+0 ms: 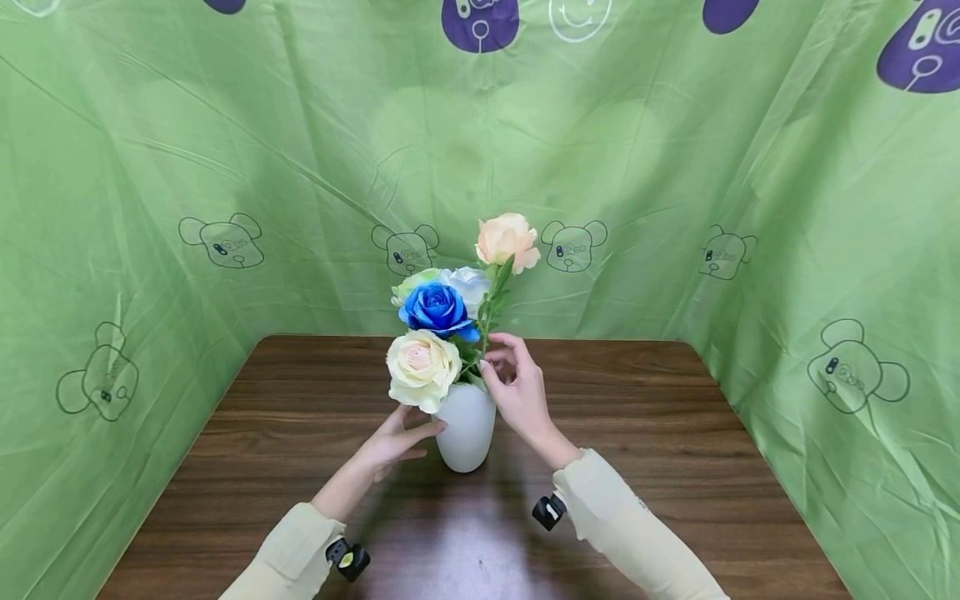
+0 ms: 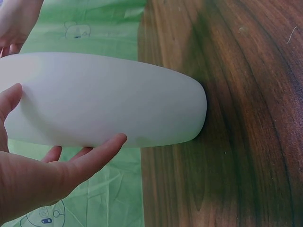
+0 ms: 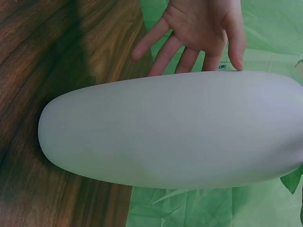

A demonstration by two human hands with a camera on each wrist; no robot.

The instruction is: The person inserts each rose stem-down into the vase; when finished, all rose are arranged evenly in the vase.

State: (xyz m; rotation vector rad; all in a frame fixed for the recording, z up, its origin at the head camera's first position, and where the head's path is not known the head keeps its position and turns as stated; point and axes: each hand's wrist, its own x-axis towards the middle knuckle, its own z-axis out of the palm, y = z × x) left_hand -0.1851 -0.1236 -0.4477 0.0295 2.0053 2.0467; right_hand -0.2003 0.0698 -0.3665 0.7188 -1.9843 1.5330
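A white vase (image 1: 465,433) stands upright on the table, with several artificial roses in it. Against its left side rests my left hand (image 1: 393,443), thumb touching the wall and the other fingers fairly straight and spread. My right hand (image 1: 522,393) pinches the green stem of a peach rose (image 1: 506,242) just above the vase's mouth. That rose rises higher than the others. To its left are a blue rose (image 1: 435,308), a cream rose (image 1: 420,368) leaning over the rim, a pale bluish-white flower (image 1: 468,285) and a partly hidden greenish one (image 1: 411,286). The stem's lower end is hidden.
A dark brown wooden table (image 1: 637,433) lies under the vase. Green cloth (image 1: 337,183) with printed bear figures hangs round the back and both sides. Each wrist bears a small black camera, one on the left (image 1: 348,559) and one on the right (image 1: 549,512).
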